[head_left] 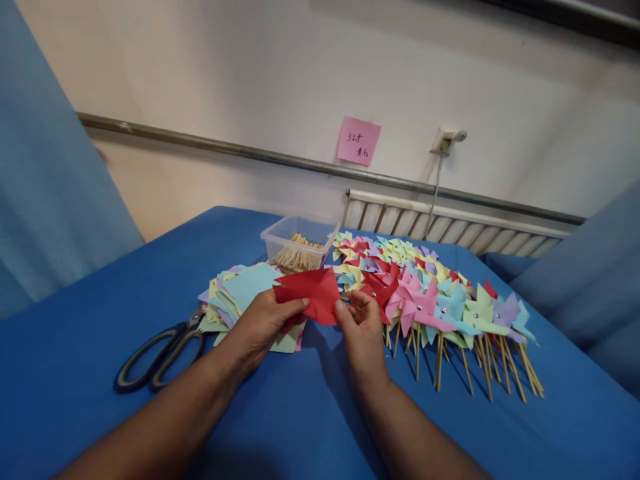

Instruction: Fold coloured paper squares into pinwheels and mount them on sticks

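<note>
Above the table: over the blue-covered table (75, 347), your two hands hold one red paper square (309, 293) between them, lifted just clear of the cloth.
Left hand: your left hand (263, 323) has its grip closed on the sheet's near-left edge, thumb on top and fingers beneath.
Right hand: your right hand (361, 320) pinches the near-right corner, thumb and forefinger shut on the paper, the other fingers curled.
Paper: the red sheet looks partly folded, one flap raised toward the wall; its cuts, if any, cannot be made out.
To the left: a stack of cut paper squares (240, 293) lies just behind your left hand, and black-handled scissors (160, 357) rest beside it, blades touching the pile.
To the right: finished pinwheels (425, 293) on wooden sticks lie in overlapping rows, close beside your right hand.
Behind: a clear plastic tub of sticks (299, 250) stands between stack and pinwheels; a pink note (358, 141) is stuck on the wall.
Handling: keep the pinch light and near the edges, judge the fold against the sheet's centre, and hold the paper taut so that the flap bends without creasing flat.
</note>
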### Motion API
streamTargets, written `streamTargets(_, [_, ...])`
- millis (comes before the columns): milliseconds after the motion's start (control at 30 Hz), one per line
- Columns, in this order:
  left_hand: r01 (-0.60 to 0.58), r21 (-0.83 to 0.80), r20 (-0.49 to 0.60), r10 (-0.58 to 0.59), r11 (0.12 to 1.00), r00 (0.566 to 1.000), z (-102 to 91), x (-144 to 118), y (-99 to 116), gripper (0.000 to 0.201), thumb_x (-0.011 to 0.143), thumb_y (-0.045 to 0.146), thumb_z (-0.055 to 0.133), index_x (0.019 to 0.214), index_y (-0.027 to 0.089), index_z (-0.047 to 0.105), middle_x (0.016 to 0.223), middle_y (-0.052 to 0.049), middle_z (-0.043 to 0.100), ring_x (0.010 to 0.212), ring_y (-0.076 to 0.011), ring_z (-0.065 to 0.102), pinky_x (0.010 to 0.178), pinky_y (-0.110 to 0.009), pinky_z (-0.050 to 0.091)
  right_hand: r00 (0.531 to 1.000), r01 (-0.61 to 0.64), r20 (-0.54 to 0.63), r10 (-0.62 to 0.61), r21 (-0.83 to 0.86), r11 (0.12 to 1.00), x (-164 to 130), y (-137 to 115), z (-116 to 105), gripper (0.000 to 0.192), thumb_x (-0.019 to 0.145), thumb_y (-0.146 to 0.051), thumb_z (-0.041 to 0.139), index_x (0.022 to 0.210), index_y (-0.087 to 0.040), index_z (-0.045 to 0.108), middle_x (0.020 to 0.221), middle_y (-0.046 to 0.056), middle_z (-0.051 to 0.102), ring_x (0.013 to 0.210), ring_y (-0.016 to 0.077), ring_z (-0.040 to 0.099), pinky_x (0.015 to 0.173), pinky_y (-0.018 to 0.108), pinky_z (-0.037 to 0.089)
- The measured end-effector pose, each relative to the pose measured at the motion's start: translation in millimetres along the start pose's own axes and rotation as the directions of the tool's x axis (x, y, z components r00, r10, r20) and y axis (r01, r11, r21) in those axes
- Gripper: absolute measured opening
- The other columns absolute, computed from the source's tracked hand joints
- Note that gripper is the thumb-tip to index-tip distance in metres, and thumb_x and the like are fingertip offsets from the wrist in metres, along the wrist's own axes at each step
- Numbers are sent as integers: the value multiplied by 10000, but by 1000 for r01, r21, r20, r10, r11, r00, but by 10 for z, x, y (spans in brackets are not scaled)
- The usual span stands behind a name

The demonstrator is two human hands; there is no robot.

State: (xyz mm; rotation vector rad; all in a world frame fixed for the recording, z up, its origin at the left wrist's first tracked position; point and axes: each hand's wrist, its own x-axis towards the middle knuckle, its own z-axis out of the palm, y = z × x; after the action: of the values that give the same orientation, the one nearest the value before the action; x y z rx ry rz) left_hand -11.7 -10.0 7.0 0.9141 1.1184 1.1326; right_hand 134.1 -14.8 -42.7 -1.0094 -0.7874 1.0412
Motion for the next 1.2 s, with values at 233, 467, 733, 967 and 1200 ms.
streamTargets(233, [-28,190,170,-4,981,985,9,-84,119,350,606,187,774,943,128,699,813,-65,744,678,-201,670,629,-273,501,936,-200,320,149,133,971,30,-57,-37,423,669,-413,794,963,-179,598,843,28,695,752,170,663,723,308,531])
streamTargets(467, [-144,299,218,80,943,973,-12,-80,75,267,565,148,754,823,154,685,690,-10,700,640,-198,637,561,-242,463,899,-324,359,252,157,933,-76,-44,11,497,547,-293,873,950,-178,605,807,21,724,655,169,673,676,316,558])
streamTargets(733, [70,-32,128,-66,997,990,169,-65,-153,296,657,254,765,913,135,675,820,-63,716,726,-187,655,681,-278,495,969,-235,153,194,329,915,-51,56,38,446,593,-281,846,956,-182,605,819,25,741,704,192,698,717,353,569])
streamTargets(967, [188,-178,141,-164,966,976,184,-57,-282,223,646,245,806,795,135,683,757,-50,718,654,-142,644,664,-246,488,980,-188,111,162,288,939,-49,86,23,443,614,-285,830,975,-187,591,831,30,741,719,194,698,727,360,569])
streamTargets(1200, [91,-164,27,-87,982,996,156,-63,-180,197,650,255,795,764,138,685,644,-29,693,523,-123,591,498,-213,425,984,-99,159,76,140,985,-77,72,14,387,736,-365,735,1043,-191,576,935,47,708,803,178,674,768,341,542])
